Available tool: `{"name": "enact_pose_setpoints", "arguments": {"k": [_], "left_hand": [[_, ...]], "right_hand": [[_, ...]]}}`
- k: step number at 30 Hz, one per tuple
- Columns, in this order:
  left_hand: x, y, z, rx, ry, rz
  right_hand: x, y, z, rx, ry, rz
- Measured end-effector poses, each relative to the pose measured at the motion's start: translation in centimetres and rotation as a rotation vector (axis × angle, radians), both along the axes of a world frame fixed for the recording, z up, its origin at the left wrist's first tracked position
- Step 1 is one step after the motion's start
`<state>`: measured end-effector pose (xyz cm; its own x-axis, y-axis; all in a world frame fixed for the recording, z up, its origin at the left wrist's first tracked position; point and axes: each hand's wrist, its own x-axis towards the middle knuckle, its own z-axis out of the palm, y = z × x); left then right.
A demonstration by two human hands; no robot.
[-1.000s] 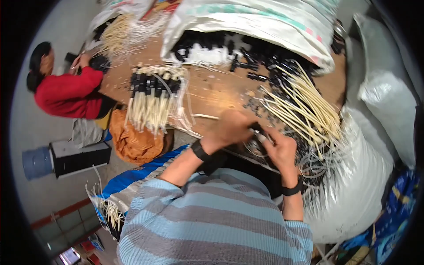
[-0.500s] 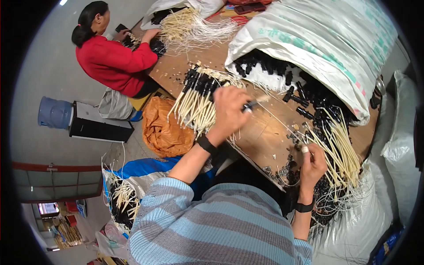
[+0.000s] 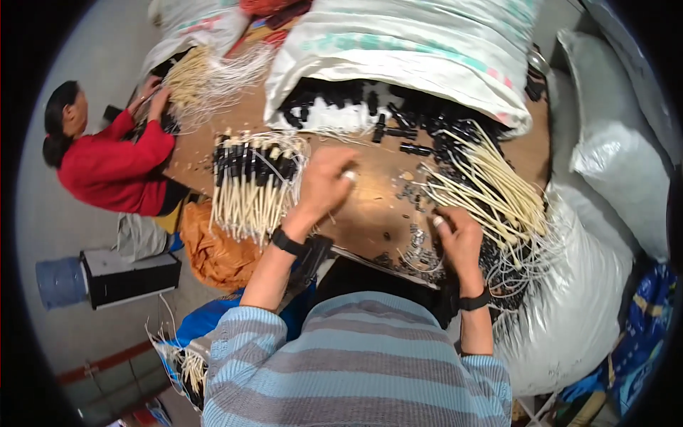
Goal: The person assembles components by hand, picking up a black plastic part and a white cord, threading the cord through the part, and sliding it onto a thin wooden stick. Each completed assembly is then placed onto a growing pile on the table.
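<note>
My left hand point(image 3: 327, 183) is over the table, a little blurred, fingers curled and a white covering on one fingertip. What it holds, if anything, cannot be made out. Just left of it lies a neat bundle of cream tubes with black connectors point(image 3: 250, 181) and thin white wires. My right hand point(image 3: 461, 238) is closed near the table's front edge, thumb against the fingers, with white on the thumb tip. A thin white wire point(image 3: 420, 269) loops beside it; whether the hand grips it is hidden. Cream tubes point(image 3: 491, 181) with white wires lie fanned out beyond that hand.
A large white woven sack point(image 3: 398, 53) spills black connectors point(image 3: 416, 149) onto the wooden table point(image 3: 370, 224). Small black bits scatter near the front edge. At the left, a person in red point(image 3: 114, 167) handles tubes. An orange bag point(image 3: 217, 245) and full white sacks point(image 3: 576, 313) stand around.
My view has swung to the right. The black connector in my left hand and the wire stretched between my hands no longer show. My left hand is nearer the bundle's right side.
</note>
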<state>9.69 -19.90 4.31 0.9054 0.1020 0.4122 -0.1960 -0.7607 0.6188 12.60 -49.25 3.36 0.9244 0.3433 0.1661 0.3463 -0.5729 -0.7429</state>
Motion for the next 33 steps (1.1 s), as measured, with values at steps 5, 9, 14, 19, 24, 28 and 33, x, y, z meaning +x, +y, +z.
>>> {"name": "enact_pose_setpoints", "arguments": {"k": [5, 9, 14, 19, 24, 28, 33], "left_hand": [[8.3, -6.8, -2.7, 0.005, -0.089, -0.293], [10.3, -7.9, -4.5, 0.253, 0.106, -0.14], [7.7, -7.2, -3.6, -0.04, 0.334, 0.044], [3.4, -3.3, -6.0, -0.828, 0.422, 0.024], [1.5, -4.6, -3.5, -1.136, 0.463, 0.018], [1.2, -4.3, -3.1, -1.074, 0.514, 0.004], [1.2, -3.9, -2.9, -1.091, 0.53, -0.052]], "right_hand": [[2.5, -5.8, 1.2, -0.494, -0.219, -0.189], [2.3, -7.5, 0.1, -0.566, -0.096, -0.107], [1.8, -7.2, 0.9, -0.338, -0.216, -0.087], [1.6, -4.2, 2.0, -0.219, -0.209, 0.058], [0.1, -1.8, 1.9, -0.028, -0.154, 0.099], [-0.7, -1.5, 2.0, 0.092, -0.04, 0.089], [-1.6, -2.0, 2.3, 0.121, 0.01, -0.008]]}}
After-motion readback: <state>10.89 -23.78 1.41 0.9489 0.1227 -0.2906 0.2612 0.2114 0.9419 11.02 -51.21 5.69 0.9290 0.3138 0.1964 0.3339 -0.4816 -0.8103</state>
